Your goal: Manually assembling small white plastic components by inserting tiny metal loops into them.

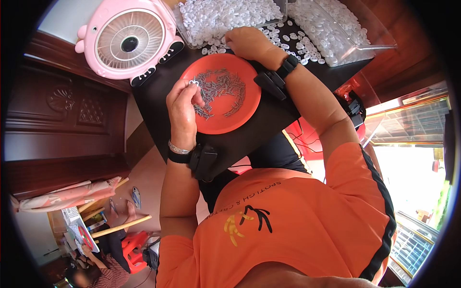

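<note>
Our left hand (184, 103) pinches a small white piece (193, 82) over the red plate (249, 103); our right hand (247, 42), upper centre, fingers curled (grip hidden), rests on loose white pieces (293, 41).

the plate (242, 120) was orange-red, strewn with small grey metal pins (223, 89). the worktop (158, 96) was black. the fan (127, 41) was pink with a white grille. the plastic bits (225, 17) were white, in clear trays (357, 50). the shirt (297, 225) was orange with black trim.
</note>
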Available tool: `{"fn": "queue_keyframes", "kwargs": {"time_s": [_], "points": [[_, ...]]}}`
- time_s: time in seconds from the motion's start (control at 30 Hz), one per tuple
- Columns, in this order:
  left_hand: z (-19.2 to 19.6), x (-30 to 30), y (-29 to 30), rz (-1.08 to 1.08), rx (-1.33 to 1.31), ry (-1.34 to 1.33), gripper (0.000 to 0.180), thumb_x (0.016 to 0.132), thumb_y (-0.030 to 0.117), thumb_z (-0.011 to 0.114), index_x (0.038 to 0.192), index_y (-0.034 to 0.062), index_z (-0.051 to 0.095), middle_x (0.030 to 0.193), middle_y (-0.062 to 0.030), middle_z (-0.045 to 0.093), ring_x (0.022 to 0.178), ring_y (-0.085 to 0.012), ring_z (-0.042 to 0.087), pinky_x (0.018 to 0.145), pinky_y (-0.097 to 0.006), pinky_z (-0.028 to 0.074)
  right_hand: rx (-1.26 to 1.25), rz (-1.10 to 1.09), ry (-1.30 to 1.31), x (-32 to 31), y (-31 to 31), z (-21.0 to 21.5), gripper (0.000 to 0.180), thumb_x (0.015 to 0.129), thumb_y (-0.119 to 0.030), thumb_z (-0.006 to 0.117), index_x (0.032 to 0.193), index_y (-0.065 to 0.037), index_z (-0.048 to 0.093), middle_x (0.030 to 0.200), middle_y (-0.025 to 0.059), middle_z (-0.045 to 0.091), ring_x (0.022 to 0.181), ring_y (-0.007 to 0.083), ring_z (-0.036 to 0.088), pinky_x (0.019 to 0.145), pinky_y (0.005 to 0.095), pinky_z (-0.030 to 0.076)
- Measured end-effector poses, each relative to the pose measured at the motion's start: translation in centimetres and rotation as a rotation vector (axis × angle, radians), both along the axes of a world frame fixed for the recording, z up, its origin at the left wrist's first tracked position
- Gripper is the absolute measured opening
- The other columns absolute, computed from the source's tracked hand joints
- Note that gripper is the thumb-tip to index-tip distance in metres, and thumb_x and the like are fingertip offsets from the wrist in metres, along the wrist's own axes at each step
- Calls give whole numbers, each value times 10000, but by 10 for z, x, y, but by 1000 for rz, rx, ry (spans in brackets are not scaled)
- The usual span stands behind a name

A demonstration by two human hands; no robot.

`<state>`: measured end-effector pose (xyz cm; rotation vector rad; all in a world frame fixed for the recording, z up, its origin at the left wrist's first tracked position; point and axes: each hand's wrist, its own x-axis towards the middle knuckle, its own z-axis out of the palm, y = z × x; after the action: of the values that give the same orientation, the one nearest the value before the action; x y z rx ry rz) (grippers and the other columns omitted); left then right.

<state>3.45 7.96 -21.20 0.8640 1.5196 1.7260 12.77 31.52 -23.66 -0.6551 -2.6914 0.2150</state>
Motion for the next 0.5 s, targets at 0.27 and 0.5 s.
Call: {"fn": "queue_keyframes", "kwargs": {"time_s": [0.27, 0.5], "points": [[4, 7, 3, -72, 206, -47, 152, 891, 107, 474, 817, 1, 554, 712, -72, 581, 666, -144, 556, 690, -274, 443, -1102, 352, 344, 10, -35, 38, 206, 890, -197, 593, 934, 1, 627, 798, 39, 651, 727, 101, 606, 696, 229, 489], [0, 2, 4, -91, 203, -16, 181, 916, 132, 415, 853, 5, 529, 787, -114, 597, 777, -210, 602, 772, -328, 461, -1039, 656, 334, 12, -69, 47, 89, 828, -48, 657, 896, 9, 649, 812, 19, 651, 778, 76, 595, 749, 219, 480]]}}
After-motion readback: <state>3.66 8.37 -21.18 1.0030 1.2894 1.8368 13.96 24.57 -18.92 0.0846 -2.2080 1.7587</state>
